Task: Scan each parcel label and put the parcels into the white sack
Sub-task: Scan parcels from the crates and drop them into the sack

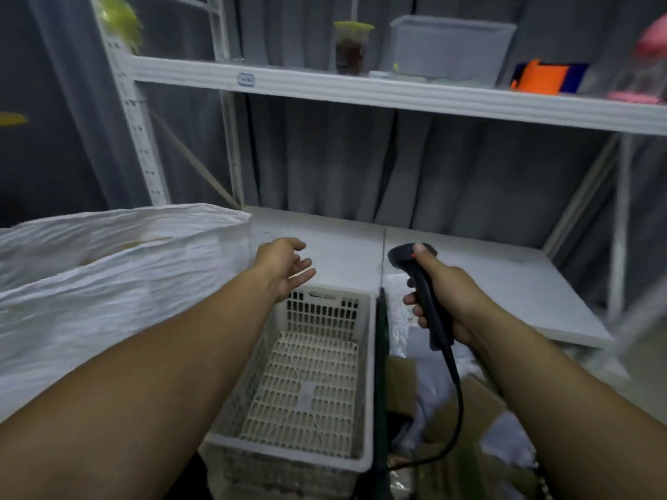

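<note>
Forearms [126,373] reach forward. The white sack [108,268] sits left; the left hand [285,265], fingers spread and empty, hovers over the basket [365,355]. The right hand [451,301] curls round the scanner [420,279]. Parcels [436,387] lie below it: probably best to lift one label-up.

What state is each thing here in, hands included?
left hand: open, holding nothing
right hand: grips the barcode scanner
barcode scanner: upright, red light lit
white basket: upright, no parcels inside
white sack: mouth open
</note>
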